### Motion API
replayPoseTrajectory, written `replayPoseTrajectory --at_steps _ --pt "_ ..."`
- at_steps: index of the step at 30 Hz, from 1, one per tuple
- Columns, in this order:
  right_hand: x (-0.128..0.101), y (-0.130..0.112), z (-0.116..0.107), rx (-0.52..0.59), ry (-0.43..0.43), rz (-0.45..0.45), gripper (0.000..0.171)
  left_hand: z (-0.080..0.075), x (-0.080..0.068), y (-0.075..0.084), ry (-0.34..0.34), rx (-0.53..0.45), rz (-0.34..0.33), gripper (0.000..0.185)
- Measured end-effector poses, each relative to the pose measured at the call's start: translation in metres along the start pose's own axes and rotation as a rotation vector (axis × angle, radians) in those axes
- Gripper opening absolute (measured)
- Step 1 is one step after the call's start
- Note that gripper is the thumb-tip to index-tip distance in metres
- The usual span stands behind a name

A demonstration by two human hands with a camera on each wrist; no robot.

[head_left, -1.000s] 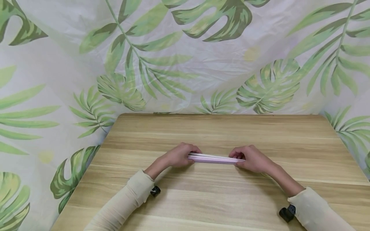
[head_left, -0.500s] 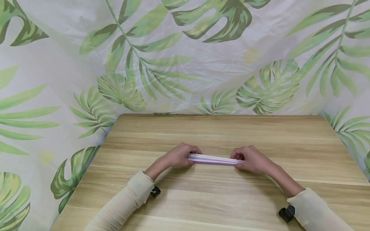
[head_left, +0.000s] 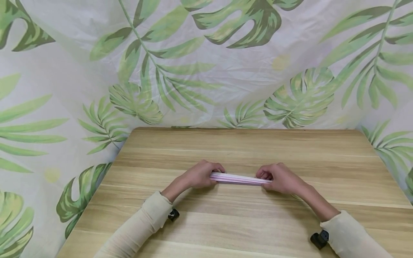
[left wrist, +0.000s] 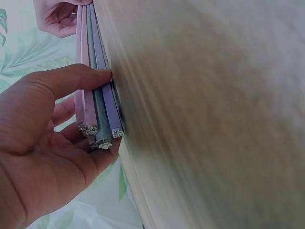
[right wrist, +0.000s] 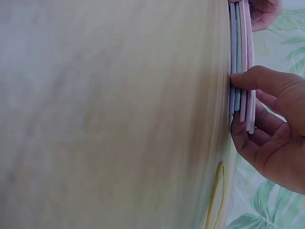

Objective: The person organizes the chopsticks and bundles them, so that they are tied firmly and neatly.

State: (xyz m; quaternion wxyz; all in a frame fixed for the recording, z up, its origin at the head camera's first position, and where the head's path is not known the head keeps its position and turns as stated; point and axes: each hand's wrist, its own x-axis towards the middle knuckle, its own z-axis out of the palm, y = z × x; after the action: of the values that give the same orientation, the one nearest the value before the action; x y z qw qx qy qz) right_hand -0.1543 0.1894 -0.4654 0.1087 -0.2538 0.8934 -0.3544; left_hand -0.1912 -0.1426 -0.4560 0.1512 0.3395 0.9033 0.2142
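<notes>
A bundle of several pastel chopsticks (head_left: 238,178) in pink, grey-green and purple lies crosswise between the hands, low over the table. My left hand (head_left: 201,174) grips the thicker end, with the thumb across the near side and fingers behind. In the left wrist view, the square patterned ends of the chopsticks (left wrist: 101,119) stick out unevenly past the thumb. My right hand (head_left: 284,177) holds the thinner tips between thumb and fingers. Staggered tips (right wrist: 250,112) show in the right wrist view, the pink ones reaching furthest. Whether the bundle touches the table is unclear.
A thin yellow loop (right wrist: 213,193), like a rubber band, lies on the wood-grain table (head_left: 242,222) beside the right hand, mostly hidden by it in the head view. A leaf-print cloth (head_left: 193,71) hangs behind the table. Both wrists carry small black cameras (head_left: 319,239).
The chopsticks have turned or shifted slightly within the bundle, so their coloured stripes lie differently. The right fingers have moved a little at the tips; both hands stay in nearly the same place.
</notes>
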Motion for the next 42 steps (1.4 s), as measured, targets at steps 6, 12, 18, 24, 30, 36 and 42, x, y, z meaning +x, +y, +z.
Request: replayPoseTrajectory --at_steps 6,12,18,24,30,36,42 --pt "-0.001 0.0 0.001 -0.018 -0.023 -0.012 0.019 0.001 -0.001 0.001 -0.006 0.013 0.005 0.038" --pt "-0.004 -0.003 -0.001 -0.036 -0.027 0.012 0.022 -0.001 -0.002 0.002 0.001 0.028 0.014 0.034" --pt "-0.008 -0.001 -0.004 -0.012 0.033 -0.048 0.026 -0.006 -0.005 0.001 0.022 -0.058 -0.003 0.03" --pt "-0.014 -0.001 -0.009 0.048 0.123 -0.014 0.028 -0.015 -0.009 0.001 0.143 -0.156 0.034 0.023" --pt "-0.019 -0.004 -0.013 0.255 0.201 0.043 0.026 -0.022 -0.012 0.003 0.262 -0.274 0.063 0.025" --pt "-0.019 -0.007 -0.012 0.374 0.254 0.03 0.023 -0.024 -0.014 0.007 0.315 -0.346 0.058 0.025" --pt "-0.019 -0.014 -0.012 0.433 0.294 0.016 0.023 -0.023 -0.013 0.013 0.347 -0.38 0.057 0.023"
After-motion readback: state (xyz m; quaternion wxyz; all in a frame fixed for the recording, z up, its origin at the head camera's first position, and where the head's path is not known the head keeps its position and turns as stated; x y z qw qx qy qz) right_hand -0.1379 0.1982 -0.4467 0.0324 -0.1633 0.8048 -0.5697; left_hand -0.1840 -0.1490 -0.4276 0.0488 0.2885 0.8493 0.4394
